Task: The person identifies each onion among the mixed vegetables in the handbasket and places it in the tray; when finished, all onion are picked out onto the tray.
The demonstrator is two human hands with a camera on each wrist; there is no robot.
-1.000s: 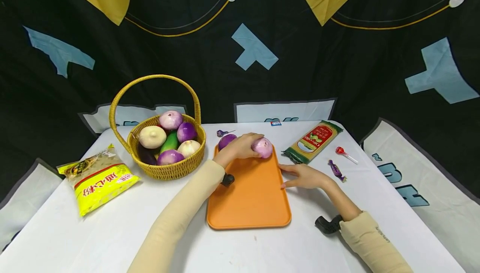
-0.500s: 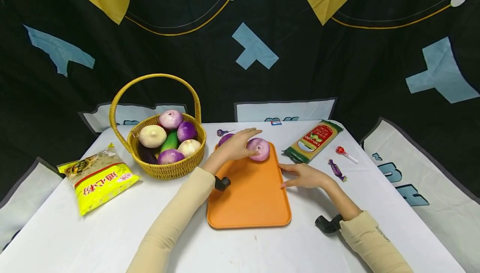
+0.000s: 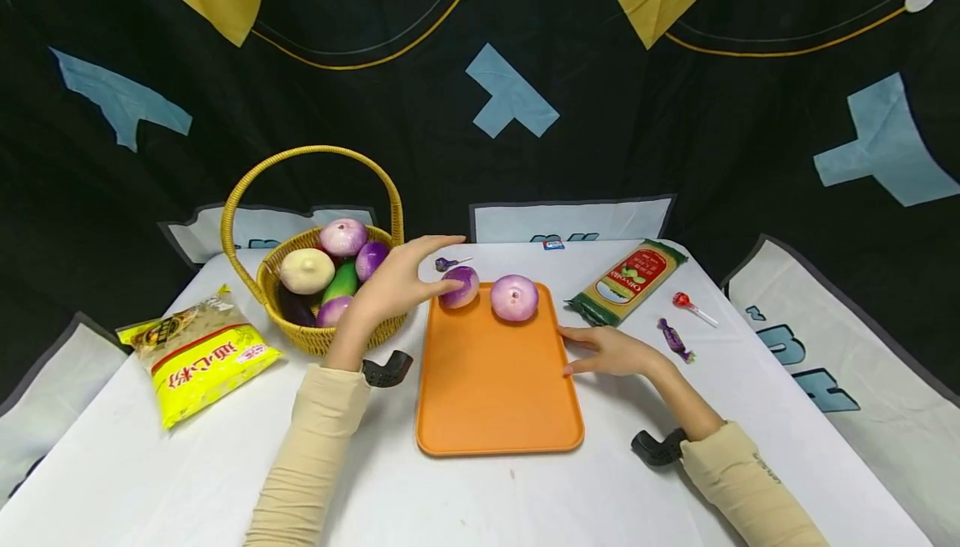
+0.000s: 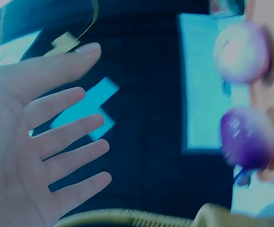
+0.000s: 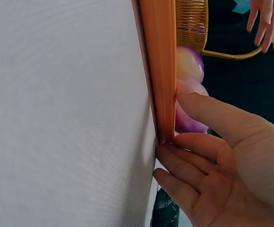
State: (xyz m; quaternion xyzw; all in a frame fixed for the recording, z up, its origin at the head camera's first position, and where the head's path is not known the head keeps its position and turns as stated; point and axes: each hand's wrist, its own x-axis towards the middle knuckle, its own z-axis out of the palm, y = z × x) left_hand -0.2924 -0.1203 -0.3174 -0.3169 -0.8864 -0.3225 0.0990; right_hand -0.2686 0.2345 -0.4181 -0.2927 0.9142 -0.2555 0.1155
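Observation:
My left hand [image 3: 397, 282] is raised between the basket and the tray, holding nothing, its fingers spread in the left wrist view. In the head view its thumb overlaps a purple onion [image 3: 465, 284] at the tray's far left corner. Beside that onion, a paler pink-purple onion [image 3: 515, 298] sits on the orange tray [image 3: 498, 397]. My right hand [image 3: 609, 351] touches the tray's right edge with thumb and fingertips, the fingers extended. Behind the left hand stands a wicker basket [image 3: 303, 338] with onions, a green vegetable [image 3: 342, 280] and a dark eggplant-like vegetable [image 3: 295, 307], partly hidden.
A yellow food bag [image 3: 202, 363] lies left of the basket. On the right are a green-and-gold packet [image 3: 628, 282], a red lollipop [image 3: 682, 301] and a purple wrapped candy [image 3: 675, 340]. Another lollipop [image 3: 446, 263] and a small blue wrapped piece [image 3: 553, 244] lie at the back.
My left hand has left the paler onion and moved left toward the basket, uncovering both onions on the tray. That onion has shifted slightly left and nearer. My right hand has stayed put.

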